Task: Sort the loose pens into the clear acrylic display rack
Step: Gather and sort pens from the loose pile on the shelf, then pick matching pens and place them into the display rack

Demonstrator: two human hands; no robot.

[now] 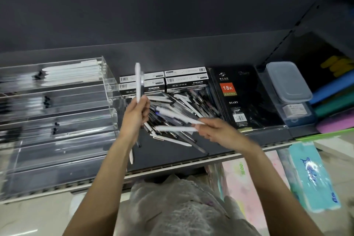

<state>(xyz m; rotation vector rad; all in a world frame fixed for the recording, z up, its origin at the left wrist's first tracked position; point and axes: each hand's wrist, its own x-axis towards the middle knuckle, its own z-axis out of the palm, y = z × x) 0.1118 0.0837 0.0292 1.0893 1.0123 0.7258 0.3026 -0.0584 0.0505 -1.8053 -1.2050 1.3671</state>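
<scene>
A heap of loose pens, white, clear and dark, lies on the dark shelf between my hands. My left hand grips a white pen by its lower end and holds it upright above the heap. My right hand pinches two white pens that point left over the heap. The clear acrylic display rack stands at the left in stepped tiers. Its top tier holds a row of white pens, and lower tiers show some dark-tipped pens, blurred.
White pen boxes stand behind the heap. A black diary lies to the right, then stacked clear plastic tubs and coloured folders. The shelf's front edge runs below my arms. Packaged goods sit lower right.
</scene>
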